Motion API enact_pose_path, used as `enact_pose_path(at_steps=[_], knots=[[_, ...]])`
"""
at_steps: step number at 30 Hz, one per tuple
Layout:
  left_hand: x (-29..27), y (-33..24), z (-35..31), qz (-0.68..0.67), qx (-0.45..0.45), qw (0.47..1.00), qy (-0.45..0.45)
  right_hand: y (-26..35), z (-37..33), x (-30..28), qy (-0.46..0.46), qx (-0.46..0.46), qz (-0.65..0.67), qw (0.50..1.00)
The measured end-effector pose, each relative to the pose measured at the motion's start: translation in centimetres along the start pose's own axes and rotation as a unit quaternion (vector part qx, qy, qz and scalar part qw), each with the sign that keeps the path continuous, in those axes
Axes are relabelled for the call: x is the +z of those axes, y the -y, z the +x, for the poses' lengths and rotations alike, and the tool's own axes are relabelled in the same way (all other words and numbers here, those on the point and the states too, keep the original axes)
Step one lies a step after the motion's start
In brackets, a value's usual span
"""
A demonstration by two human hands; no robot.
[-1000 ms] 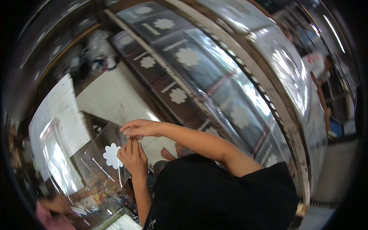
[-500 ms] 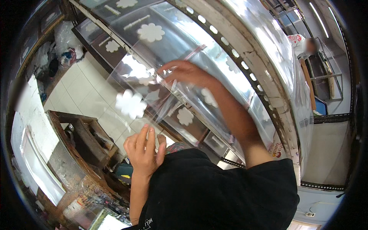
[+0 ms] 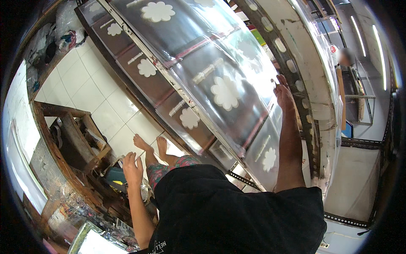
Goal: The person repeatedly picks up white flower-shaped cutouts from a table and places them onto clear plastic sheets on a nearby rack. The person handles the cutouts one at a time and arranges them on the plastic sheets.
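My right hand [image 3: 282, 94] reaches far out over the long worktable, fingers stretched and resting on the far edge of a clear plastic sheet [image 3: 253, 139]. That sheet carries white flower cut-outs [image 3: 225, 92] and small white strips, and lies on dark panels. My left hand [image 3: 133, 167] hangs low by my side with fingers apart and nothing in it, just above a teal object [image 3: 115, 175] beside a wooden bench [image 3: 72, 135]. My bare feet [image 3: 149, 146] stand on the white tiled floor.
More dark panels with white flowers [image 3: 146, 67] run along the table toward the upper left. A worn white rail with slots [image 3: 296, 55] borders the table's far side. Slotted metal shelving [image 3: 359, 144] stands at right, where another person [image 3: 347, 57] is far off. Clutter lies at lower left.
My right hand has carried the clear sheet up and away and laid it on the table. My left hand let go of it and dropped to my side.
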State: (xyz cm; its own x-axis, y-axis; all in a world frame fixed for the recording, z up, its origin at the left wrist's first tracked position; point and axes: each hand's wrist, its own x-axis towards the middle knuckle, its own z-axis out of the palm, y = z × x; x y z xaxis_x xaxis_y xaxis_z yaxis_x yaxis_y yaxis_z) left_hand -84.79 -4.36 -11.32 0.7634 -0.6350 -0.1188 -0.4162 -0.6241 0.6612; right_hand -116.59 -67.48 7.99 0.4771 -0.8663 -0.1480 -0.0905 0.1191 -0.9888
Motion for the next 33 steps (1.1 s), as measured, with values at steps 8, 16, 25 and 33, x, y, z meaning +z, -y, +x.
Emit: enact_pose_path(at_steps=[8,16,25,33], knots=[[6.1,4.5,-6.0,-0.031,-0.080,0.988,0.132,-4.9,-1.8,-7.5,-0.082,-0.002,0.057,0.995],[8.7,7.3,-9.5,-0.023,-0.102,0.986,0.133,-4.1,-1.8,-5.9,-0.152,0.051,-0.031,0.987],[8.1,7.2,-9.5,-0.046,-0.163,0.973,0.158,-5.0,-1.5,-6.0,-0.139,0.025,-0.094,0.985],[8.8,7.2,-9.5,-0.024,-0.156,0.973,0.170,-5.1,-1.9,-4.9,-0.140,0.008,-0.239,0.961]])
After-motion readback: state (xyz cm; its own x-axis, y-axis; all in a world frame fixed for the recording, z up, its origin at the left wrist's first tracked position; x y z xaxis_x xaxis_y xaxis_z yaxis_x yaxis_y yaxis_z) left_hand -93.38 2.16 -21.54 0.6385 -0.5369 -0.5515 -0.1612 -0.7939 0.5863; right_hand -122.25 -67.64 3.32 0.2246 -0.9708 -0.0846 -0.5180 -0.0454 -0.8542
